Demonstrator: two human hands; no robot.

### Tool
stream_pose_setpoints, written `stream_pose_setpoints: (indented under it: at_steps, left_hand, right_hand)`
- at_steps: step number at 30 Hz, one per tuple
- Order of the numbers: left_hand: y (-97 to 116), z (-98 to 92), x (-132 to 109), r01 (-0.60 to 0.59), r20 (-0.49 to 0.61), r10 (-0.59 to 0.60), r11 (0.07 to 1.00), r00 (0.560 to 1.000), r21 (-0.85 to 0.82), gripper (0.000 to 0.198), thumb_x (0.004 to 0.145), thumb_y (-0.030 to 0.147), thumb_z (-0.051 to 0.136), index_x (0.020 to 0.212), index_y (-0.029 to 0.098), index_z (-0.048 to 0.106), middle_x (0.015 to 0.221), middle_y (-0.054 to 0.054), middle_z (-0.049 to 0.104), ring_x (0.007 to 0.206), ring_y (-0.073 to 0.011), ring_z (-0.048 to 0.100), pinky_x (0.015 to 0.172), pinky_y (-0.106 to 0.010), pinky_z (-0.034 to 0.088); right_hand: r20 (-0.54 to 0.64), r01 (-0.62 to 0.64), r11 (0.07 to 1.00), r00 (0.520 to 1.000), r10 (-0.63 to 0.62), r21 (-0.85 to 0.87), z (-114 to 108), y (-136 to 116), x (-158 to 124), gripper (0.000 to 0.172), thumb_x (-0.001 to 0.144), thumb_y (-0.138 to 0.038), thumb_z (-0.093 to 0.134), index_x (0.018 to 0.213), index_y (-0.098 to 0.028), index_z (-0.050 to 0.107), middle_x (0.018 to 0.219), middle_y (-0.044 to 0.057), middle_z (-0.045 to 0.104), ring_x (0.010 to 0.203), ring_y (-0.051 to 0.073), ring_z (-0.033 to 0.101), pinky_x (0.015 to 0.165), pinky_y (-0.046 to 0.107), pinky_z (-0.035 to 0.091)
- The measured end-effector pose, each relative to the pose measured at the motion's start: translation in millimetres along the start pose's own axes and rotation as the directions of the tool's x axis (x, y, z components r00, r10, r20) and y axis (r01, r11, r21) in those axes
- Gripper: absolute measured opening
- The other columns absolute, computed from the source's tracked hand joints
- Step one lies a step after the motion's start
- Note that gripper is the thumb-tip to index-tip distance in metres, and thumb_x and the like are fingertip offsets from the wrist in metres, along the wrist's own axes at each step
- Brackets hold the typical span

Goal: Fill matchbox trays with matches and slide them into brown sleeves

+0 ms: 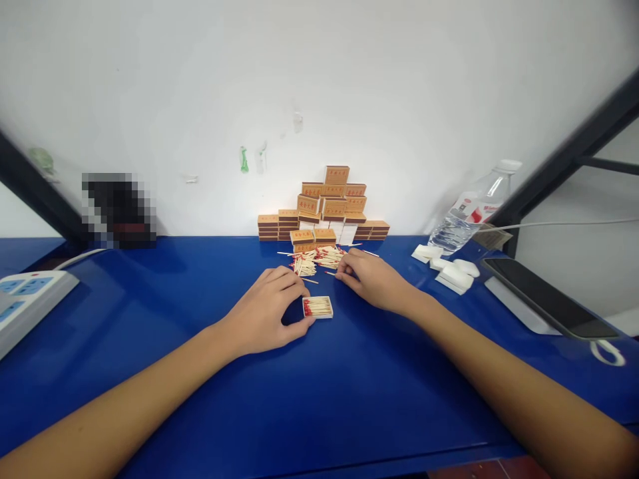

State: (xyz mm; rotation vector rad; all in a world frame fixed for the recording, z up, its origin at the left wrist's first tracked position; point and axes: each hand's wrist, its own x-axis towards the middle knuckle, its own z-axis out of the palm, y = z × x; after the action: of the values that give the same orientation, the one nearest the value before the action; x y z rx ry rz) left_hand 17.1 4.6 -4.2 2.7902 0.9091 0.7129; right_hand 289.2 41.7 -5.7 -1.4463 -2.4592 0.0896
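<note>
A small white matchbox tray point(327, 315) with several red-tipped matches in it lies on the blue table. My left hand point(267, 309) grips the tray's left end between thumb and fingers. Beyond it is a loose heap of matches point(305, 264), their red heads pointing various ways. At the heap's right edge my right hand point(372, 276) is closed in a pinch, and a match point(329, 273) sticks out from its fingertips to the left. Stacked matchboxes point(334, 206), orange with dark sides, stand against the wall behind the heap.
On the right a clear plastic bottle point(472, 209) leans by the wall, near several white pieces point(453, 276) and a phone point(549, 296) on a white support. At the left edge sits a white power strip point(37, 303). A pixelated dark object point(120, 213) stands behind it.
</note>
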Motion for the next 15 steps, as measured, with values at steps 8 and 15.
stream_pose_setpoints:
  at_steps: [8,15]
  left_hand:
    - [-3.5,1.1,-0.1,0.033,-0.018,-0.033,0.999,0.999,0.018,0.025,0.092,0.042,0.072,0.104,0.021,0.067,0.106,-0.007,0.070,0.108,-0.0280,0.060,0.094,-0.046,0.047]
    - [-1.2,-0.1,0.8,0.029,-0.012,-0.029,1.000,1.000,-0.003,0.024,0.090,0.041,0.073,0.101,0.021,0.067,0.103,-0.007,0.069,0.104,-0.0274,0.060,0.093,-0.045,0.047]
  right_hand:
    - [0.032,0.130,0.955,0.989,-0.143,0.266,-19.9,-35.0,-11.1,0.013,0.105,-0.025,0.054,0.094,-0.020,0.059,0.095,0.004,0.062,0.085,0.019,0.058,0.076,0.032,0.045]
    - [-0.045,0.140,0.940,0.990,-0.132,0.311,-5.3,-46.3,-10.6,0.009,0.102,-0.022,0.060,0.094,-0.019,0.064,0.089,0.002,0.061,0.079,0.016,0.056,0.072,0.030,0.042]
